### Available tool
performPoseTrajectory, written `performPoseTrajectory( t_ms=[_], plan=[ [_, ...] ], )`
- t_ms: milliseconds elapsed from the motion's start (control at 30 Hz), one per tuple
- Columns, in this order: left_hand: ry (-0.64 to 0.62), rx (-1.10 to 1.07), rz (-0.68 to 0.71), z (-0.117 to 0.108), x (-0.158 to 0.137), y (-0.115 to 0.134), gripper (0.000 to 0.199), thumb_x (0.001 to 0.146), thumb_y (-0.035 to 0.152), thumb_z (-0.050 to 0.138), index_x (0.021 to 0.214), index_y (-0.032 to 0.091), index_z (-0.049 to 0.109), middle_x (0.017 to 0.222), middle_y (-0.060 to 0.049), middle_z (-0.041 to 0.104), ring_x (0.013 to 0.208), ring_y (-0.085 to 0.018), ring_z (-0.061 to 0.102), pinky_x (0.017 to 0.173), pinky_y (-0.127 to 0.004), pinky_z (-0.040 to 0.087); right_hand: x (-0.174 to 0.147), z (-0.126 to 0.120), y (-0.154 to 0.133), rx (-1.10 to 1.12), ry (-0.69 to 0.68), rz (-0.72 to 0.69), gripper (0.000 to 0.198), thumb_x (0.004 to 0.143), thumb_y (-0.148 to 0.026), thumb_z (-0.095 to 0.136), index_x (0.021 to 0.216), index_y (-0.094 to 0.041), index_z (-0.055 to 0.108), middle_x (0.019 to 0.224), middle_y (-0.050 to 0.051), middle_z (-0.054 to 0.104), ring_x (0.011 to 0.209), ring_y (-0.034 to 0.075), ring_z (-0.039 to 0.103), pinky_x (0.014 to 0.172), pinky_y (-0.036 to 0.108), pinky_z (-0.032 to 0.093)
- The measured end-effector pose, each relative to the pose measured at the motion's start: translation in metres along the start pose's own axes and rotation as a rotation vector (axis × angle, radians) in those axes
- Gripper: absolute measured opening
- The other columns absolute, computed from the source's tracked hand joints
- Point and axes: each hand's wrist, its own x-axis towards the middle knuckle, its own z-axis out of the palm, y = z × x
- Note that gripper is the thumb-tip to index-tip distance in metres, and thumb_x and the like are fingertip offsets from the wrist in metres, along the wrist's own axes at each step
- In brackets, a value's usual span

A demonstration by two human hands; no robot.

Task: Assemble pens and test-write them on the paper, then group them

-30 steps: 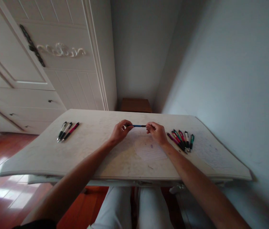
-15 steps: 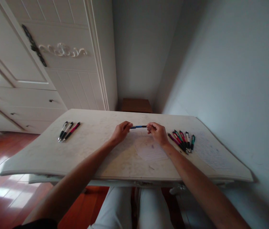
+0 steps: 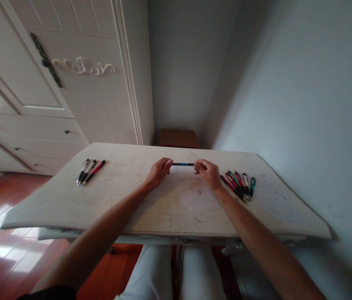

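A blue pen with dark ends [image 3: 183, 164] is held level above the table, stretched between my two hands. My left hand [image 3: 161, 171] pinches its left end, and my right hand [image 3: 207, 171] pinches its right end; the fingers cover both tips. Beneath them lies a sheet of paper [image 3: 194, 193] with faint marks. Just right of my right hand, several pens [image 3: 240, 185] in pink, green, white and purple lie side by side. Farther off at the left, three pens [image 3: 90, 173], two white-and-black and one pink-and-black, rest on the table.
The pale table [image 3: 107, 212] has a worn, stained top. A written sheet [image 3: 277, 200] lies near its right edge. A white cabinet [image 3: 101, 108] stands at the back left, a wall [image 3: 303, 104] rises on the right, and a brown box-like piece [image 3: 178, 137] sits behind the table.
The pen has turned slightly and is straighter between my hands. My right hand has shifted a little to the right; the pens on the table have stayed put.
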Motion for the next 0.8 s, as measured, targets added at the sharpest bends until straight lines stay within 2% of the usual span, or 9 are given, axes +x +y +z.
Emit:
performPoseTrajectory(
  t_ms=[100,200,300,367,433,500,600,700,800],
  plan=[
    [-0.049,-0.051,-0.003,0.0000,0.0016,-0.0010,0.035,0.092,0.046,0.045,0.088,0.015,0.061,0.061,0.001,0.056,0.058,-0.013,0.054,0.059,-0.025,0.044,0.0001,-0.0005,0.0000,0.007,-0.002,0.002,0.025,0.085,-0.040,0.057,0.076,-0.018,0.063,0.064,0.001,0.062,0.055,0.015,0.062,0.055,0.025,0.046],
    [-0.032,-0.094,0.063,0.0004,0.0019,-0.0010,0.030,0.084,0.036,0.057,0.106,0.016,0.060,0.083,-0.004,0.065,0.075,-0.015,0.061,0.065,-0.025,0.047,0.0005,-0.0011,0.0005,0.004,0.009,0.004,0.026,0.086,-0.041,0.057,0.077,-0.018,0.063,0.064,0.002,0.062,0.055,0.015,0.062,0.056,0.025,0.047],
    [-0.031,-0.086,0.127,0.0006,0.0002,0.0001,0.057,0.076,0.034,0.067,0.128,0.018,0.049,0.109,-0.010,0.064,0.092,-0.018,0.061,0.066,-0.024,0.049,0.0010,-0.0015,0.0017,-0.014,0.015,-0.001,0.026,0.086,-0.041,0.057,0.077,-0.018,0.064,0.064,0.002,0.063,0.056,0.015,0.062,0.057,0.025,0.047],
    [-0.008,-0.077,0.104,0.0007,-0.0009,0.0004,0.070,0.074,0.040,0.071,0.134,0.018,0.043,0.114,-0.011,0.061,0.093,-0.018,0.061,0.064,-0.023,0.048,0.0012,-0.0015,0.0022,-0.018,0.015,-0.003,0.026,0.086,-0.041,0.057,0.077,-0.018,0.064,0.065,0.002,0.063,0.056,0.015,0.062,0.057,0.025,0.047],
    [0.011,-0.060,0.050,0.0007,-0.0009,-0.0002,0.057,0.081,0.048,0.064,0.126,0.016,0.051,0.100,-0.008,0.064,0.080,-0.015,0.061,0.061,-0.022,0.046,0.0013,-0.0014,0.0021,-0.013,0.014,-0.002,0.025,0.085,-0.040,0.057,0.076,-0.018,0.064,0.065,0.002,0.063,0.056,0.016,0.063,0.057,0.025,0.047],
    [-0.015,-0.035,0.005,0.0005,0.0003,-0.0014,0.042,0.091,0.052,0.048,0.099,0.013,0.062,0.075,-0.003,0.062,0.064,-0.013,0.056,0.058,-0.023,0.044,0.0013,-0.0014,0.0016,-0.009,0.013,-0.007,0.025,0.085,-0.040,0.057,0.077,-0.018,0.064,0.065,0.002,0.063,0.056,0.016,0.063,0.056,0.026,0.047],
    [-0.059,-0.017,-0.010,-0.0004,0.0032,-0.0025,0.042,0.093,0.047,0.043,0.071,0.015,0.060,0.061,-0.001,0.057,0.057,-0.012,0.054,0.058,-0.024,0.044,0.0010,-0.0018,0.0010,-0.016,0.009,-0.025,0.024,0.085,-0.040,0.058,0.077,-0.018,0.064,0.065,0.002,0.063,0.057,0.016,0.063,0.058,0.026,0.047],
    [-0.025,-0.053,0.051,-0.0017,0.0048,-0.0021,0.017,0.082,0.030,0.057,0.088,0.016,0.064,0.084,-0.005,0.068,0.076,-0.016,0.062,0.066,-0.025,0.049,0.0006,-0.0022,0.0008,-0.021,0.002,-0.032,0.025,0.086,-0.040,0.057,0.077,-0.018,0.064,0.065,0.002,0.063,0.058,0.016,0.063,0.059,0.027,0.047],
    [0.011,-0.098,0.145,-0.0027,0.0037,-0.0014,0.040,0.072,0.019,0.060,0.112,0.017,0.059,0.113,-0.010,0.065,0.098,-0.019,0.062,0.072,-0.027,0.050,0.0005,-0.0023,0.0007,-0.006,0.000,-0.026,0.028,0.087,-0.043,0.056,0.076,-0.018,0.064,0.067,0.003,0.063,0.058,0.016,0.063,0.058,0.027,0.047]
  ],
)
